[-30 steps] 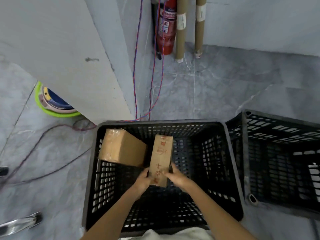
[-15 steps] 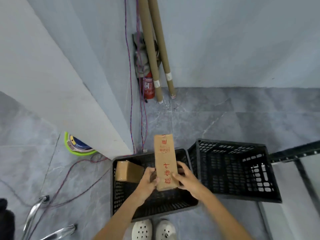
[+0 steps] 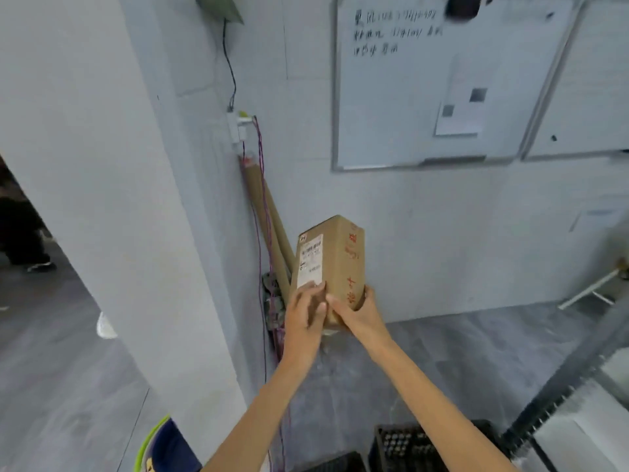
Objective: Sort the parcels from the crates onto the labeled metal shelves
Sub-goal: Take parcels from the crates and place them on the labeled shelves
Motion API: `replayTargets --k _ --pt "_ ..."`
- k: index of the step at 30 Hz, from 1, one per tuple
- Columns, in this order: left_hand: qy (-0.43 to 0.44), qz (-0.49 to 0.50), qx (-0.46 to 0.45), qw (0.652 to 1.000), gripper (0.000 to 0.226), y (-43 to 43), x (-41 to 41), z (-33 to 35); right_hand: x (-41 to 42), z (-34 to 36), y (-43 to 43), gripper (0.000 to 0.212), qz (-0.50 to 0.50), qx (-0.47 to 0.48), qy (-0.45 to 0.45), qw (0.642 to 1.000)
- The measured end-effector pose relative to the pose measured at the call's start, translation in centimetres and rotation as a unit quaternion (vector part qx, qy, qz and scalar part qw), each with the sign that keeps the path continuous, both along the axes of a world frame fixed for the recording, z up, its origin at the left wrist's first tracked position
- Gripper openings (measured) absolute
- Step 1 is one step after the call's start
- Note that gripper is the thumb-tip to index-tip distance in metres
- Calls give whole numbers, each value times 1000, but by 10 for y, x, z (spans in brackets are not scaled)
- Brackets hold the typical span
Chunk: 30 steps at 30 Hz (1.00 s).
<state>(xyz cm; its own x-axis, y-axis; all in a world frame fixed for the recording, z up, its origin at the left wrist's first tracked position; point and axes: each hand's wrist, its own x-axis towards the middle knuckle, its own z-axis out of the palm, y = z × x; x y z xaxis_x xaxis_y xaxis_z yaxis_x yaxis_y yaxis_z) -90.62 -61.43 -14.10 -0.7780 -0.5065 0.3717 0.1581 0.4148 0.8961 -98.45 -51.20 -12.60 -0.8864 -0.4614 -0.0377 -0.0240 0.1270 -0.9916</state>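
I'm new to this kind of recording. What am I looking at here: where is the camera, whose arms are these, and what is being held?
There is no machine here: a person works with bare hands. The single camera is worn on the person's head and looks forward and down, so both arms reach into the picture from the bottom edge.

The left hand and the right hand together hold a cardboard parcel by its lower end, raised in front of a grey wall. The parcel carries a white shipping label and red handwriting.

At the bottom edge part of a black crate shows. A whiteboard hangs on the wall, and cardboard tubes lean in the corner. The dark perforated rail at lower right may belong to a shelf, but that cannot be told for sure.
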Motion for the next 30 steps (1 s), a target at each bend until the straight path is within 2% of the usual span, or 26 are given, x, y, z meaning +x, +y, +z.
replayTargets --k 3,5,6,8,10,11,13,16,25,30 --pt "39 -24 -36 998 29 -2 -2 44 -8 39 5 87 15 -21 56 998" --pt "59 -64 -68 994 35 -4 2 62 -18 55 16 107 23 -30 54 998" --pt "65 -66 -78 993 42 -7 3 68 -21 62 23 109 29 -49 31 998" --pt "63 -17 -59 996 58 -16 0 76 -27 69 38 100 64 -118 -14 991" --pt "18 8 12 1000 79 -21 0 87 -29 72 54 99 93 -155 -24 983" --pt "-13 -20 57 998 87 -22 1 92 -29 72 61 105 102 -160 -19 982" --pt "-40 -113 115 986 87 -19 3 95 -30 69 69 116 118 -159 -8 980" --pt "-24 -157 106 982 84 -13 3 90 -32 61 80 119 130 -167 -9 977" --pt "32 -168 74 982 84 -6 6 85 -33 50 104 105 167 -135 4 977" --pt "40 -173 62 982 81 -4 6 81 -30 52 115 100 152 -164 1 975"
